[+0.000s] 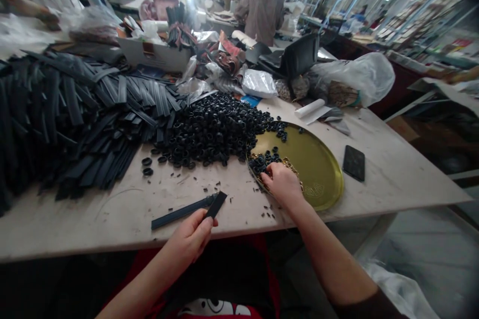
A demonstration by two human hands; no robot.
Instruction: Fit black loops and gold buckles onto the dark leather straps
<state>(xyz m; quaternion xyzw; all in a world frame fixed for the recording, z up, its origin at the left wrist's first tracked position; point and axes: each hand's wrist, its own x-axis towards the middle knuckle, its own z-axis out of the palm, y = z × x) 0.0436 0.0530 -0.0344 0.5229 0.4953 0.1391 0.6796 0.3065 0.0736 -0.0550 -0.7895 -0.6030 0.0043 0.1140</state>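
Holding, left hand (pixel 195 235): fingers clenched on a dark strip (pixel 216 205) near the worktop's (pixel 123 229) front edge, one end standing out past the thumb.
Reaching, right hand (pixel 283 183): fingers bent down at the loops (pixel 262 162) on the left side of the tray (pixel 325 174); whether they grasp one, I cannot tell.
Handling: a light pinch close to the strip's end should keep it steady without creasing; lifting a single loop by its rim would likely leave the gold bits (pixel 292 165) undisturbed.
Second strip (pixel 175 214): lies aslant just beyond the left hand; whether it joins the held one is unclear.
Loop pile (pixel 220 129): heaped left of the tray, some spilling over its rim.
Strip pile (pixel 75 109): farther left, beside the loop pile.
Phone (pixel 354 163): flat, just right of the tray.
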